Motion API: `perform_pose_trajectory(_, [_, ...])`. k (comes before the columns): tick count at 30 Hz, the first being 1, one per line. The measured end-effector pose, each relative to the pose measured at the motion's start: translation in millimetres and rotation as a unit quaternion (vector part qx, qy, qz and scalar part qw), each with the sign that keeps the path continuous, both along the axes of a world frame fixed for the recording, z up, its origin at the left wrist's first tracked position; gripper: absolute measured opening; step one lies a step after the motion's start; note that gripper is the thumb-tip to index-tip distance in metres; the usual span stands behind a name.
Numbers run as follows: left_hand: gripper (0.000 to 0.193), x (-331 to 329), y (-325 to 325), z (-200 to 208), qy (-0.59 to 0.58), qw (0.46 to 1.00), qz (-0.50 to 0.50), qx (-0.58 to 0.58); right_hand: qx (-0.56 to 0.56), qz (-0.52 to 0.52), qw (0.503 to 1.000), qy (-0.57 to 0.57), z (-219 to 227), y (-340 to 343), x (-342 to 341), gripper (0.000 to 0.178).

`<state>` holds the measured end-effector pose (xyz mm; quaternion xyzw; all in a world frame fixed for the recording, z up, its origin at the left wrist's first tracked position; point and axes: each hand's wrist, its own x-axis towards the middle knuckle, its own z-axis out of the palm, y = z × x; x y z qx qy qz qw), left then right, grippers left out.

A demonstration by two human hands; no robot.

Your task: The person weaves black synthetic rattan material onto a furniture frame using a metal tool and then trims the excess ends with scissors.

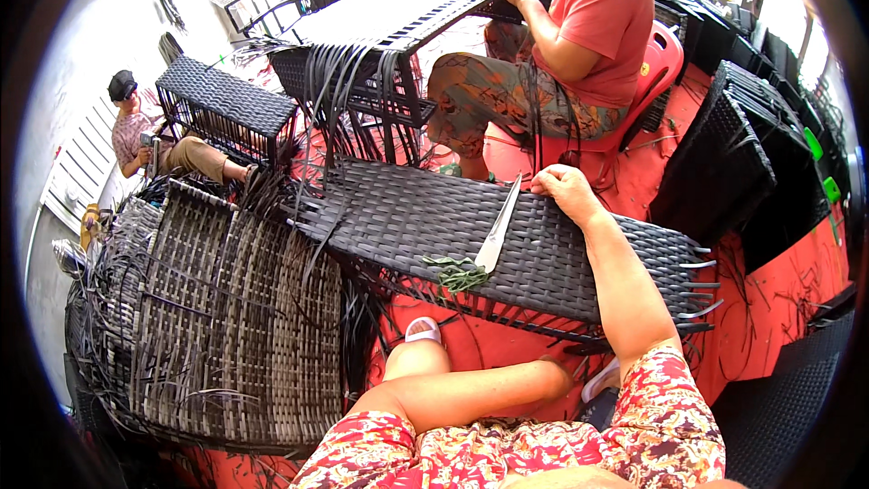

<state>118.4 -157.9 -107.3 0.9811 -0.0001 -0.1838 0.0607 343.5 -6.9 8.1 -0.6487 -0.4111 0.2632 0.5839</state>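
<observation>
In the head view, the right hand (563, 188) lies at the centre right of the frame, on the far edge of a dark woven panel (507, 235) that stretches across the person's lap. Its fingers curl together over that edge and grip the weave. The forearm runs down from it to the lower right of the frame.

The left hand (554, 373) sits low in the centre, below the near edge of the panel, and is partly hidden there. Whether its fingers are apart or closed cannot be told.

A pale, pointed blade-like tool (499, 228) lies loose on the panel, just left of the right hand and apart from it. A small bunch of green strips (457, 272) rests at its lower end.

At the left of the frame stands a curved wicker frame (226, 308) with loose strands. In the upper centre a second person in a red shirt (602, 18) sits on a red chair (656, 68), both hands on another woven frame (425, 23). At the upper left a third person (136, 131) sits beside a woven box (226, 104). The floor (778, 290) is red.
</observation>
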Motion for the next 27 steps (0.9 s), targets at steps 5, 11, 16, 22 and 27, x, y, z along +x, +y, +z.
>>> perform_pose_trajectory(5, [0.061, -8, -15, -25, -0.080, 0.967, -0.058, 0.235, -0.003, -0.005, 1.000, 0.025, -1, 0, 1, 0.018])
perform_pose_trajectory(11, [0.058, -2, 13, -1, 0.015, 0.988, -0.057, -0.146, -0.002, -0.003, 1.000, 0.022, 2, -1, 2, 0.018])
perform_pose_trajectory(16, [0.057, 2, 17, 3, 0.104, 0.982, -0.069, -0.143, 0.002, 0.004, 0.999, -0.041, -4, 5, 5, 0.020])
perform_pose_trajectory(22, [0.056, 26, -1, -18, 0.073, 0.973, -0.071, -0.205, -0.011, 0.011, 0.998, -0.061, -3, -1, 5, 0.022])
perform_pose_trajectory(27, [0.056, 34, -9, -19, 0.074, 0.970, -0.070, -0.220, -0.013, 0.021, 1.000, -0.017, -4, -6, 10, 0.021])
